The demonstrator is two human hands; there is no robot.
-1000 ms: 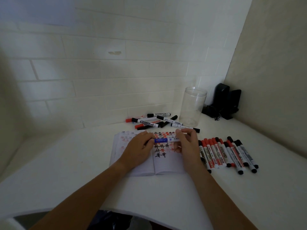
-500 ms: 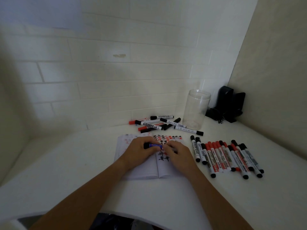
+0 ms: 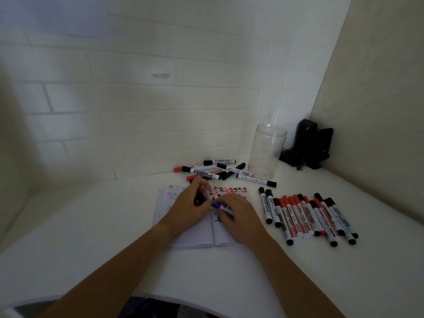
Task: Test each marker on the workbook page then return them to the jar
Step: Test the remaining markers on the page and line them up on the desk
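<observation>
An open workbook (image 3: 192, 239) with red and black tally marks lies on the white table. Over its pages both hands hold a blue marker (image 3: 215, 204). My left hand (image 3: 190, 206) grips its blue cap end. My right hand (image 3: 238, 216) grips the white barrel, most of which is hidden under the fingers. A clear jar (image 3: 267, 152) with nothing in it stands upright behind, to the right. A loose pile of markers (image 3: 220, 171) lies behind the book, and a row of red and black markers (image 3: 305, 216) lies to its right.
A black device with cables (image 3: 309, 145) sits in the back right corner beside the jar. White brick wall runs along the back, a beige wall on the right. The table's front edge curves near my body.
Both hands have drawn together and lowered onto the page with the blue marker; its white barrel, seen a second ago, is now covered by my right hand.
</observation>
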